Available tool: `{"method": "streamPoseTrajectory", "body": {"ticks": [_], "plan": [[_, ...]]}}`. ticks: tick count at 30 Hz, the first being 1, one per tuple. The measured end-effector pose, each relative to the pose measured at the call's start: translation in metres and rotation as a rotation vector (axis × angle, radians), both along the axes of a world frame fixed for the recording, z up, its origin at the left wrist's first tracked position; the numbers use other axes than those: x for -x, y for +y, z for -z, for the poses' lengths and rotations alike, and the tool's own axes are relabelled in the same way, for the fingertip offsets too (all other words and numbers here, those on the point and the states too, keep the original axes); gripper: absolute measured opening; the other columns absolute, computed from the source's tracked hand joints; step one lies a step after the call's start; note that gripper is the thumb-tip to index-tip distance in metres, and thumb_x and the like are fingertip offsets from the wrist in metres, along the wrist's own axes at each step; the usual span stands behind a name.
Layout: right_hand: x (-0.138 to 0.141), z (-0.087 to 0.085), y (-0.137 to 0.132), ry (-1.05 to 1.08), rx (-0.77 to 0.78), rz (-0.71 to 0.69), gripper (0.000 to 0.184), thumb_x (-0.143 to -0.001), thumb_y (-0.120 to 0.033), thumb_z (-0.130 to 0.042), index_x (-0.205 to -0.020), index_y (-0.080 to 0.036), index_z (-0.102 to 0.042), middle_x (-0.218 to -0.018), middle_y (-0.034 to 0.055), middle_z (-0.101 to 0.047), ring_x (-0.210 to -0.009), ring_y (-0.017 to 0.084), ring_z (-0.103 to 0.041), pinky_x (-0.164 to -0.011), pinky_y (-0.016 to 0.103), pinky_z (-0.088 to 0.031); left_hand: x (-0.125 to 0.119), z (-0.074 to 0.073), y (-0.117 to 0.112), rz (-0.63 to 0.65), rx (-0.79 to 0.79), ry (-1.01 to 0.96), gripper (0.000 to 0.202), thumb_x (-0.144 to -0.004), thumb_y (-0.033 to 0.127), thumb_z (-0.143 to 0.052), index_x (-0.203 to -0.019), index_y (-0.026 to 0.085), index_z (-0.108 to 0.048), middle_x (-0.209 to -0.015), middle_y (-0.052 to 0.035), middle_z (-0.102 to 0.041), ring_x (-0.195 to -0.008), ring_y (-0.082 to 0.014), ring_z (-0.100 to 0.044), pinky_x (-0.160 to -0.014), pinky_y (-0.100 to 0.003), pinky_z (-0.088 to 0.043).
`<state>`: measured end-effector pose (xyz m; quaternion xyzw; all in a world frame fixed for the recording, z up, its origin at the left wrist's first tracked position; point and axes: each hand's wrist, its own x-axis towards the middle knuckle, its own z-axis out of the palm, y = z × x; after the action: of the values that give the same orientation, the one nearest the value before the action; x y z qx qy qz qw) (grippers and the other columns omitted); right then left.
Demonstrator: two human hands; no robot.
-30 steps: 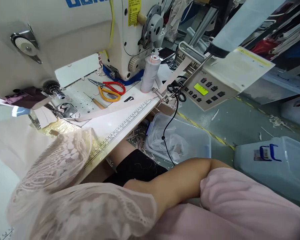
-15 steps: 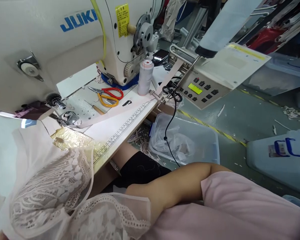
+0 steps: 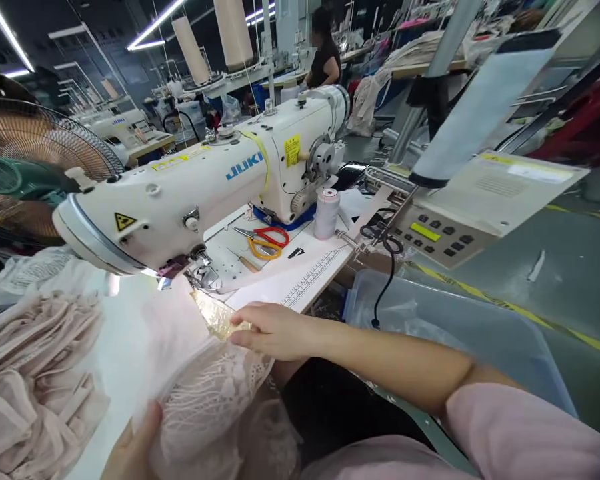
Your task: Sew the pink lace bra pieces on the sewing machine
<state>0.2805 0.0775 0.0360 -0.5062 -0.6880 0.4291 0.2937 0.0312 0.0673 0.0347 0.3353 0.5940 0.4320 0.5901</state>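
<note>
A pale pink lace bra [image 3: 210, 393] hangs over the front edge of the table, blurred at its lower part. My left hand [image 3: 135, 443] grips its near left side, with the thumb on top and the other fingers hidden. My right hand [image 3: 270, 330] hovers by the yellow taped patch [image 3: 217, 313] at the table edge, thumb and fingers apart and nothing between them. Past it stands the white sewing machine [image 3: 205, 180], its presser foot [image 3: 205, 277] near a pale strip of fabric.
On the machine bed lie red-and-orange-handled scissors [image 3: 265, 241], a wooden-handled awl [image 3: 245, 262] and a thread spool [image 3: 326, 213]. A control box [image 3: 440, 220] juts out at right above a clear bin [image 3: 480, 320]. Piled garments [image 3: 35, 380] and a fan [image 3: 45, 167] are at left; a person [image 3: 325, 53] is behind.
The view has lifted and widened. My right hand has come up from below to the table edge, my left hand now shows more, and the bra has shifted.
</note>
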Motion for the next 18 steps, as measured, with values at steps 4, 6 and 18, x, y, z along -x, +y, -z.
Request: {"method": "streamPoseTrajectory", "body": {"ticks": [4,6,18], "plan": [[0.024,0.013,0.023,0.247,0.313,-0.214,0.021,-0.088,-0.03,-0.053,-0.072,-0.017,-0.051,-0.049,-0.0079,-0.046,-0.046,0.008,-0.048,-0.054,0.02,-0.04,0.0,0.003,-0.007,0.059,0.07,0.02,0.081,-0.057,0.039,-0.082,-0.132,0.027,-0.052,-0.11,-0.006,-0.07,-0.111,-0.0348,-0.06,-0.095,-0.046,-0.051],[0.028,0.018,0.025,0.289,0.297,-0.23,0.026,-0.086,-0.024,-0.054,-0.063,-0.017,-0.044,-0.047,-0.0093,-0.042,-0.043,0.007,-0.044,-0.051,0.019,-0.037,0.004,0.009,-0.008,0.087,0.047,0.132,0.075,-0.054,0.037,-0.083,-0.124,0.023,-0.059,-0.107,-0.007,-0.072,-0.112,-0.0368,-0.058,-0.095,-0.046,-0.051],[0.037,0.026,0.022,-0.082,-0.102,-0.279,0.031,-0.081,-0.013,-0.053,-0.057,-0.017,-0.034,-0.055,-0.0064,-0.034,-0.057,0.009,-0.033,-0.055,0.022,-0.025,-0.006,0.013,0.008,0.405,-0.044,0.447,0.035,-0.059,0.044,-0.078,-0.08,0.016,-0.072,-0.08,-0.0074,-0.074,-0.105,-0.0386,-0.061,-0.08,-0.041,-0.056]]}}
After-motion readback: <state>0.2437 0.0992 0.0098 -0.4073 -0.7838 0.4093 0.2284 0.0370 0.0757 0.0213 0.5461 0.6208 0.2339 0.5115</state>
